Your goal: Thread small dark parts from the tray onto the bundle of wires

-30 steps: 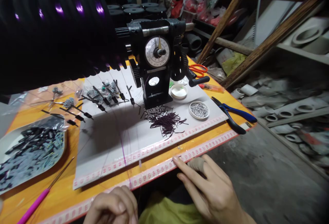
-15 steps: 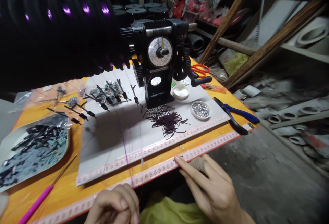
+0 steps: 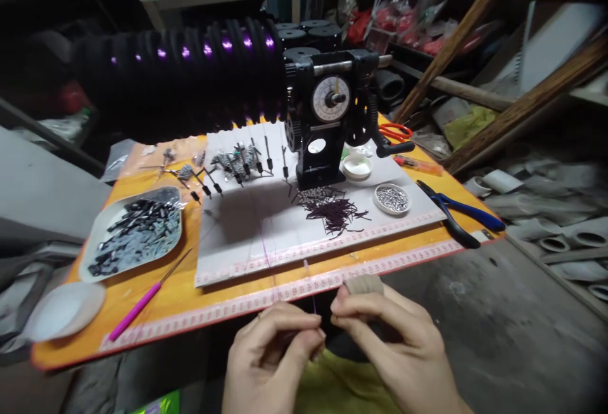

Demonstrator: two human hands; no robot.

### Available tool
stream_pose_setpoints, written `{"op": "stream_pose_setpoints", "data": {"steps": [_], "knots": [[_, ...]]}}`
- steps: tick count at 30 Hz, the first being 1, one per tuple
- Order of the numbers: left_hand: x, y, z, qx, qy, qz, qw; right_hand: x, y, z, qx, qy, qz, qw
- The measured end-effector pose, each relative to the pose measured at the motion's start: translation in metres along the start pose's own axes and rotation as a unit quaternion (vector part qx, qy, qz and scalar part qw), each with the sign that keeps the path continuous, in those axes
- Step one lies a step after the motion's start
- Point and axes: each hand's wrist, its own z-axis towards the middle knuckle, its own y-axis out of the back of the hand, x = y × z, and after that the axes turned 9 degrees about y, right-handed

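Note:
Over the table's front edge, my left hand (image 3: 273,357) is closed in a pinch, thumb against forefinger. A thin purple thread (image 3: 314,303) comes down to its fingertips. Close beside it on the right, my right hand (image 3: 394,344) is also pinched; whatever is between its fingertips is too small to make out. A beige wrap (image 3: 365,285) covers one of its fingers. Further threads hang from the black spools (image 3: 190,85), several with small black clip weights (image 3: 207,191). A black winding machine (image 3: 320,129) with a round dial (image 3: 331,99) stands behind the hands.
On the white board (image 3: 247,252) lie dark purple short sticks (image 3: 335,214) and a dish of silver pieces (image 3: 392,199). Blue-handled pliers (image 3: 468,211) sit right. Left are a tray of black and grey pieces (image 3: 137,230), a pink-handled hook (image 3: 135,313) and a white bowl (image 3: 66,313).
My left hand has risen and moved right, closing to a pinch near the thread. The right hand has drawn its fingers into a pinch. The camera view has shifted left and up.

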Motion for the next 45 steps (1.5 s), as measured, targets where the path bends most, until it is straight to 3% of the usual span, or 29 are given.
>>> {"op": "stream_pose_setpoints", "data": {"steps": [7, 9, 12, 14, 17, 21, 24, 27, 30, 32, 36, 41, 45], "knots": [[-0.001, 0.013, -0.001, 0.0, -0.15, 0.099, 0.984, 0.014, -0.009, 0.007, 0.017, 0.004, 0.013, 1.0], [-0.001, 0.013, -0.004, -0.017, -0.123, 0.068, 0.99, 0.016, -0.011, 0.008, 0.01, -0.01, 0.021, 1.0], [-0.001, 0.009, -0.009, -0.058, -0.017, -0.072, 0.996, 0.019, -0.014, 0.008, 0.022, -0.035, 0.035, 0.999], [-0.001, 0.008, -0.011, -0.051, 0.033, -0.134, 0.989, 0.02, -0.014, 0.007, 0.039, -0.03, 0.03, 0.998], [-0.001, 0.013, -0.013, -0.029, 0.048, -0.1, 0.993, 0.02, -0.013, 0.006, 0.051, 0.046, -0.017, 0.998], [-0.001, 0.025, -0.01, 0.017, -0.03, 0.052, 0.998, 0.016, -0.008, 0.005, 0.093, 0.171, -0.081, 0.978], [0.001, 0.029, -0.007, 0.044, -0.087, 0.137, 0.986, 0.014, -0.003, 0.004, 0.143, 0.209, -0.104, 0.962], [0.001, 0.026, -0.007, 0.0, -0.081, 0.105, 0.991, 0.013, -0.001, 0.004, 0.15, 0.218, -0.097, 0.96], [0.0, 0.02, -0.008, -0.038, 0.001, -0.026, 0.999, 0.015, -0.002, 0.005, 0.093, 0.142, -0.07, 0.983], [0.0, 0.018, -0.008, -0.028, 0.053, -0.103, 0.993, 0.016, -0.006, 0.005, 0.064, 0.059, -0.031, 0.996], [-0.001, 0.014, -0.006, 0.007, 0.094, -0.176, 0.98, 0.02, -0.019, 0.007, 0.05, -0.094, 0.121, 0.987], [0.002, 0.011, -0.007, 0.028, 0.091, -0.18, 0.979, 0.018, -0.029, 0.01, 0.005, -0.144, 0.235, 0.961], [0.006, 0.013, -0.01, -0.031, 0.019, -0.069, 0.997, 0.014, -0.019, 0.009, 0.002, -0.172, 0.252, 0.952]]}}
